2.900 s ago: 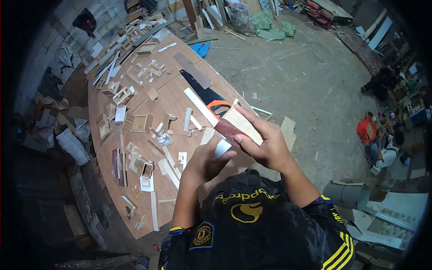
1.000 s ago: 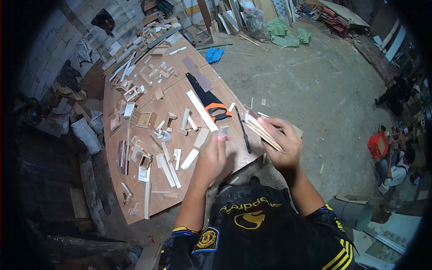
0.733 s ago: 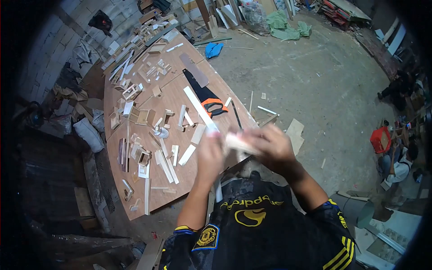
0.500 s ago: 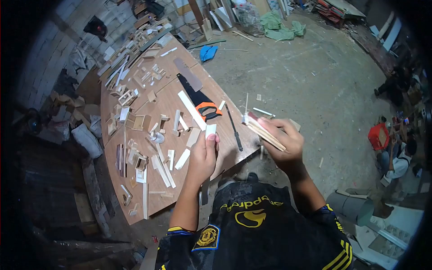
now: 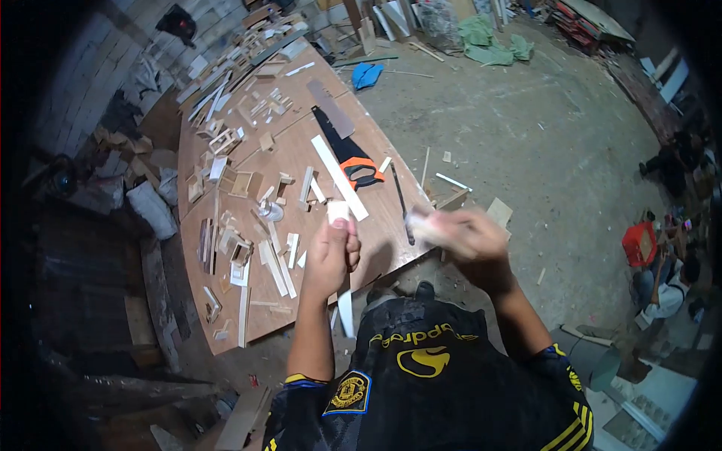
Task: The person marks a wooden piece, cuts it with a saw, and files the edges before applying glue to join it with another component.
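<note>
My left hand is closed around a long white strip, with the thumb pressed on it near the upper end. The strip's other end sticks out below my fist. My right hand, smeared by motion, is closed on a small bundle of light wooden strips; its outline is blurred. The two hands are apart, at the near right edge of the wooden table. Beyond my left hand lie a handsaw with an orange and black handle and a loose white strip.
A thin dark rod lies by the table's right edge. Small wooden frames, offcuts and a clear bottle cover the left side. On the floor are a blue bag and a red container; a person sits far right.
My right hand has tilted and blurred with the wooden bundle. My left hand has shifted slightly left, and more of its strip shows below the fist. The view has turned a little.
</note>
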`<state>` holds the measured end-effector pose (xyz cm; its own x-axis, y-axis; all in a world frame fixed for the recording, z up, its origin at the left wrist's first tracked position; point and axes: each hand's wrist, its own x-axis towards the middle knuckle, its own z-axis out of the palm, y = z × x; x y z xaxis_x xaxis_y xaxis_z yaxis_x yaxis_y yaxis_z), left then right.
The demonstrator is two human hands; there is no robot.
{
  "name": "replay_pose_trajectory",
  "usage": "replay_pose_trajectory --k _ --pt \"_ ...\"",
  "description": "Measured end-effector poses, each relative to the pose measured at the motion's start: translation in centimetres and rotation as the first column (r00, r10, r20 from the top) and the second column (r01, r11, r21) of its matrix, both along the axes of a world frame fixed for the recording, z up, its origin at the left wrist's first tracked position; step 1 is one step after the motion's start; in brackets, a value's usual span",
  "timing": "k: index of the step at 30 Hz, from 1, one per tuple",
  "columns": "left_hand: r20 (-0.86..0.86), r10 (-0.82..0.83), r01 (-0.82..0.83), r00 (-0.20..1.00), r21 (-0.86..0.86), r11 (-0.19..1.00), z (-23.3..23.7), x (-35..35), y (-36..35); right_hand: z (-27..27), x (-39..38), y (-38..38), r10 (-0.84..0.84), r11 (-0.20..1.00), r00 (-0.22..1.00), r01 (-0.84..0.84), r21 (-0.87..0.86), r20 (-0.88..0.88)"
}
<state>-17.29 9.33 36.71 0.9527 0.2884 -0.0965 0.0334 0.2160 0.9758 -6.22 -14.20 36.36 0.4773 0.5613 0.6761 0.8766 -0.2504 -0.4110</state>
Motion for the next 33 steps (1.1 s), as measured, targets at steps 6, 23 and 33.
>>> replay_pose_trajectory --k 6,23,33 --pt "0.034 -0.147 0.141 0.989 0.131 0.981 0.9 -0.6 -0.4 2.7 0.1 2.1 0.043 0.965 0.975 0.016 0.262 -0.219" --pt "0.047 -0.040 0.006 0.998 0.570 0.822 -0.1 -0.9 1.4 3.0 -1.0 8.6 0.141 0.970 0.989 -0.126 0.207 -0.055" --pt "0.013 0.252 -0.230 0.968 0.457 0.859 -0.2 -3.9 7.9 1.0 -2.5 10.3 0.138 0.987 0.985 -0.128 0.094 -0.103"
